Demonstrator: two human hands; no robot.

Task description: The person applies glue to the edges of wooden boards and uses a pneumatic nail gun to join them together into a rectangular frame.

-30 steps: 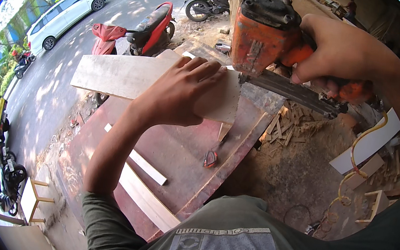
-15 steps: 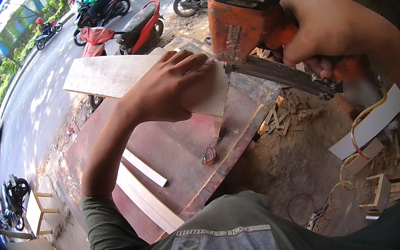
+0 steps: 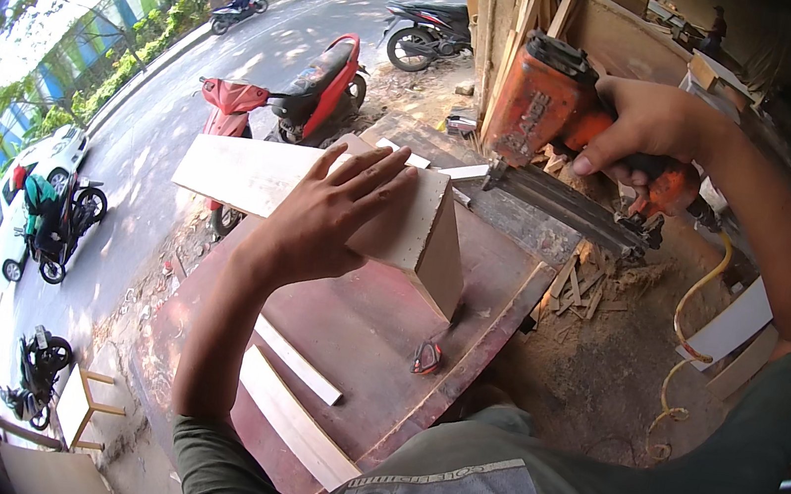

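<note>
My left hand [image 3: 335, 209] lies across a pale wooden box [image 3: 255, 174] on the worktable, fingers spread over its upper board and thumb at the near edge. The box's end panel [image 3: 445, 254] faces right, with small fastener marks along its top edge. My right hand [image 3: 646, 130] is wrapped round the handle of a scuffed orange nail gun [image 3: 539, 106]. Its nose is raised just right of the box, apart from it. A dark magazine [image 3: 570, 210] runs under the tool, and a coiled yellow air hose [image 3: 705, 288] hangs from the handle.
On the reddish worktable [image 3: 377, 315] lie a red-and-black tape measure [image 3: 427, 358], a narrow wood strip [image 3: 299, 359] and a wider board [image 3: 293, 418]. Wood scraps [image 3: 582, 290] litter the ground at right. A red motorbike [image 3: 321, 92] stands beyond the table, by the road.
The nail gun has lifted off the box's end and shifted right. The box now shows more of its end panel, with my left hand still on it. On the road, the green-clad rider moved nearer.
</note>
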